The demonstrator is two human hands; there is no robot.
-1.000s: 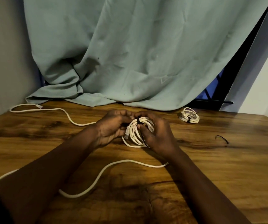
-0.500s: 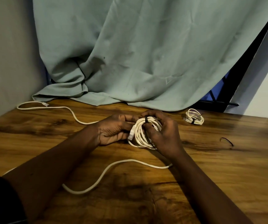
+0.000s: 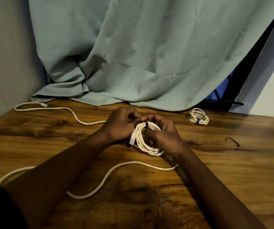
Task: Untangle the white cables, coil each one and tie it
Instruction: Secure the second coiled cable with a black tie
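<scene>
A coiled white cable (image 3: 147, 142) sits between both hands at the middle of the wooden table (image 3: 215, 171). A black tie (image 3: 146, 124) wraps the coil's top. My right hand (image 3: 163, 138) grips the coil's right side, thumb inside the loop. My left hand (image 3: 122, 123) pinches at the tie end; a white plug hangs by its palm. A long loose white cable (image 3: 109, 172) snakes under my arms to the far left (image 3: 70, 110). A small tied coil (image 3: 199, 118) lies at the back right.
A loose black tie (image 3: 233, 140) lies on the table at the right. A teal curtain (image 3: 141, 55) hangs behind and pools on the table's far edge. A grey wall bounds the left side; a dark window frame shows at the back right.
The black tie has gone from a loose strap across the coil to a tight band at its top. My left fingers have moved up to it. The view shifted slightly.
</scene>
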